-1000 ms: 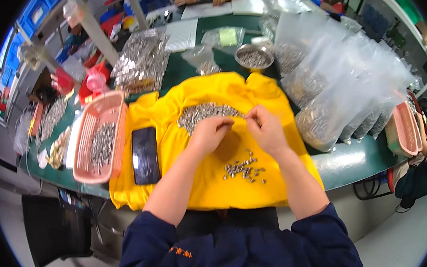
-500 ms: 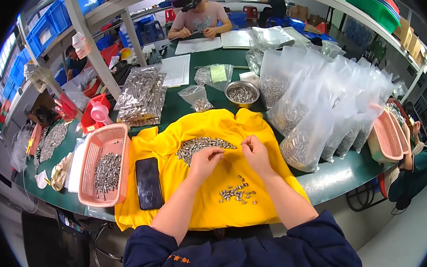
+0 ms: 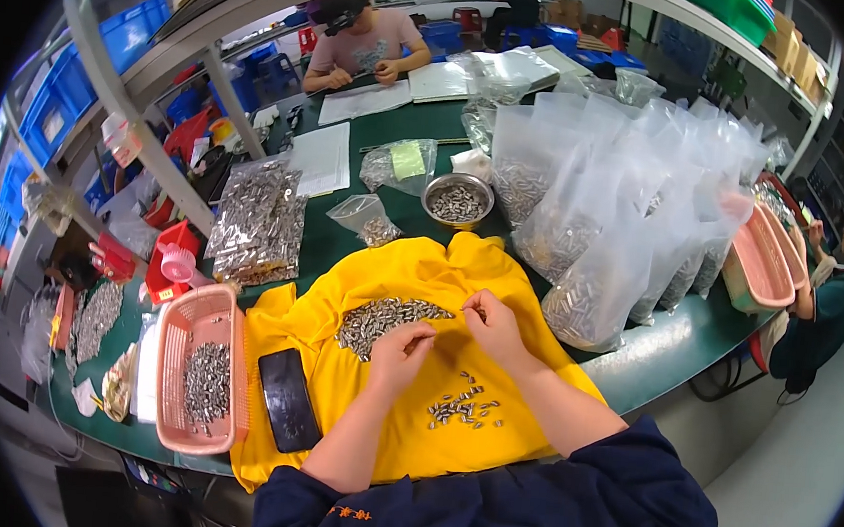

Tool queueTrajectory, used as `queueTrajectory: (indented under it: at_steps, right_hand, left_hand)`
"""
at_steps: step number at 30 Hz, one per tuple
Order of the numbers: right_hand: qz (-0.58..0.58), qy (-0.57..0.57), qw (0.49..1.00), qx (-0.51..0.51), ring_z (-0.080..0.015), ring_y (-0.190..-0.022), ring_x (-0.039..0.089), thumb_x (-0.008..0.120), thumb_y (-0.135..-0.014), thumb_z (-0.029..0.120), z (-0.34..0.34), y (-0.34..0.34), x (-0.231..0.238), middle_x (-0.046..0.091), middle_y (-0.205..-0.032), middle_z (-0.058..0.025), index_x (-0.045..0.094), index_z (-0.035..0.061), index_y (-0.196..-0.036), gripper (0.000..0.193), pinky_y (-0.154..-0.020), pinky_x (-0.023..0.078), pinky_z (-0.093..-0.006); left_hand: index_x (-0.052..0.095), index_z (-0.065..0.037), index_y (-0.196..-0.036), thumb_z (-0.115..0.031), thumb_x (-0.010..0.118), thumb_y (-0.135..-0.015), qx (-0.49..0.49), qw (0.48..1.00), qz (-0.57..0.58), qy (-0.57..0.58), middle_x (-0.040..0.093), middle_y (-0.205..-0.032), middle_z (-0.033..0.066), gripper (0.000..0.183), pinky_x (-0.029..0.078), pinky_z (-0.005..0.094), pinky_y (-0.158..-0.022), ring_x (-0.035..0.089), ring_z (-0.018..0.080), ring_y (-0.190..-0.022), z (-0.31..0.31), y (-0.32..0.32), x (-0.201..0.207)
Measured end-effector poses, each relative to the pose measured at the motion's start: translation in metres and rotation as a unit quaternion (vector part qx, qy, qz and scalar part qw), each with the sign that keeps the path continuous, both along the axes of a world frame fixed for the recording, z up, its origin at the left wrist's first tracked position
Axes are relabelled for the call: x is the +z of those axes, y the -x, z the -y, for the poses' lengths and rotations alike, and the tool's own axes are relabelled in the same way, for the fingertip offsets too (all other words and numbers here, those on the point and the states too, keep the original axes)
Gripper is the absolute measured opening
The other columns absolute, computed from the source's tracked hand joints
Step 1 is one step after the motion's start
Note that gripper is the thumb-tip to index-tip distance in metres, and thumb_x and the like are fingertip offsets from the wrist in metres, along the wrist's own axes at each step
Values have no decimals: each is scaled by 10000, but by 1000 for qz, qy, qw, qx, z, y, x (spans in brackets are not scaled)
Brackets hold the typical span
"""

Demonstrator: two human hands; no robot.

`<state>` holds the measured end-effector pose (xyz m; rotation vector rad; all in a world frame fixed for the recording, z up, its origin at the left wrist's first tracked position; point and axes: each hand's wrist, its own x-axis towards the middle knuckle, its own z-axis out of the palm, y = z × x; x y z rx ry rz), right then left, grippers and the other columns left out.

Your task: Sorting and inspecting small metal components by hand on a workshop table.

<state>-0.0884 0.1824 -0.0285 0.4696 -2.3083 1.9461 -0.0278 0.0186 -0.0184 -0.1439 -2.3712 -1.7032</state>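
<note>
A yellow cloth (image 3: 521, 390) lies spread over the green table in front of me. On its far part sits a dense pile of small silvery metal pieces (image 3: 374, 325). My left hand (image 3: 401, 353) is at the pile's near right edge, its thumb and fingers pinched together. To the right of the pile is my right hand (image 3: 492, 329), also closed in a pinch above the cloth. Whatever either pinch holds is too small to make out. Nearer to me, between my forearms, lies a loose scatter of metal pieces (image 3: 460, 408). A dark phone (image 3: 288, 401) rests on the cloth's left side.
Left of the cloth stands a pink basket (image 3: 234, 387) containing metal pieces. Beyond it lies a flat stack of bagged parts (image 3: 259, 221). A steel bowl (image 3: 459, 202) stands behind the cloth. Tall filled plastic bags (image 3: 588, 296) crowd the right. Across the table sits another person (image 3: 364, 51).
My view has shifted slightly, so the table and its things appear moved. Both hands stay pinched in nearly the same places over the cloth.
</note>
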Motion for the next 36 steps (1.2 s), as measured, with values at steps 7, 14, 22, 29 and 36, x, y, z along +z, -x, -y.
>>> queueTrajectory:
  at_steps: [7,14,22,29,36]
  right_hand:
    - [-19,6,1000,1,-136,-584,496,507,-767,76,-1,-3,10,535,-654,-78,498,5,-804,80,-550,407,-258]
    - [-48,-23,999,4,-263,-600,541,500,-757,102,-1,-10,17,550,-672,-143,500,11,-798,101,-552,417,-325]
    - [-78,4,997,-9,-319,-628,541,498,-743,93,-4,-11,16,552,-684,-162,498,20,-790,87,-554,419,-366]
    - [-115,10,993,-26,-336,-669,544,494,-758,101,-2,-10,12,558,-715,-174,499,18,-813,99,-580,427,-372]
    - [-115,30,993,-19,-340,-662,535,492,-741,101,2,-11,15,551,-697,-167,489,23,-786,90,-573,418,-386]
  left_hand:
    - [584,18,-856,64,529,-758,5,998,-60,-3,593,-866,65,122,462,196,-635,567,99,-698,-1,4,-6]
    - [578,18,-857,70,527,-759,7,997,-81,10,585,-871,67,122,460,198,-632,554,99,-696,-1,2,-1]
    - [572,6,-848,67,537,-759,43,981,-162,99,579,-839,61,114,448,201,-633,537,101,-684,-7,6,-9]
    - [579,-4,-819,43,564,-734,68,976,-161,133,605,-822,88,98,455,241,-651,572,159,-716,-8,4,-12]
    - [576,-4,-814,52,563,-720,82,957,-201,195,603,-806,100,110,460,255,-641,574,188,-702,-12,3,-2]
